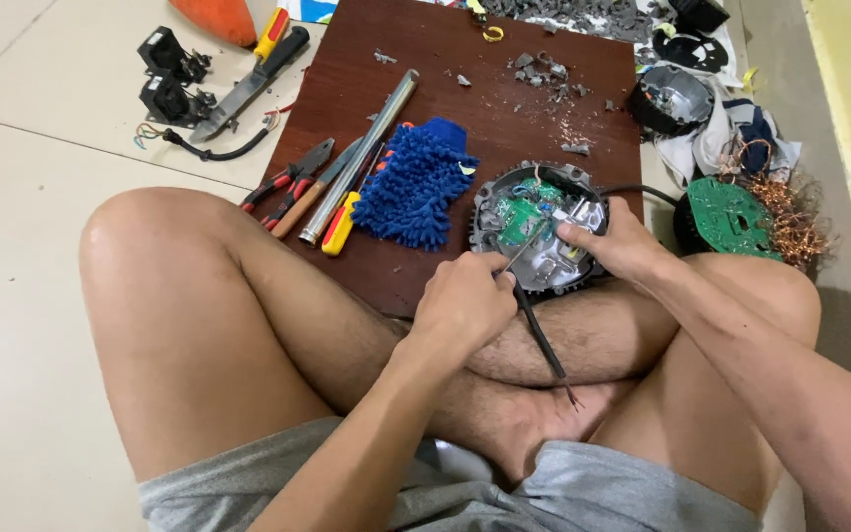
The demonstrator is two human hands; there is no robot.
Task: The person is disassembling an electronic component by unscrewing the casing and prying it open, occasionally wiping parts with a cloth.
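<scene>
— Where's the motor housing?

— The housing (536, 229) sits at the near edge of the board (465, 99), right against the crossed shins. Its green circuit card faces up.

— And the hands?

— The left hand (462, 300) has its fingers curled tight round a thin tool (527, 246), the tip poking into the housing. The right hand (616, 241) rests on the housing's right rim, fingers pressed together, thumb on the white part inside.

— Any room to move?

— Little on the left: a blue mitt (414, 184) lies just beside the housing, then a metal tube (360, 155) and screwdrivers. A black cable (541, 340) trails off the near edge over the leg. The board's far middle is barer, with only plastic chips (544, 71) scattered there.
</scene>
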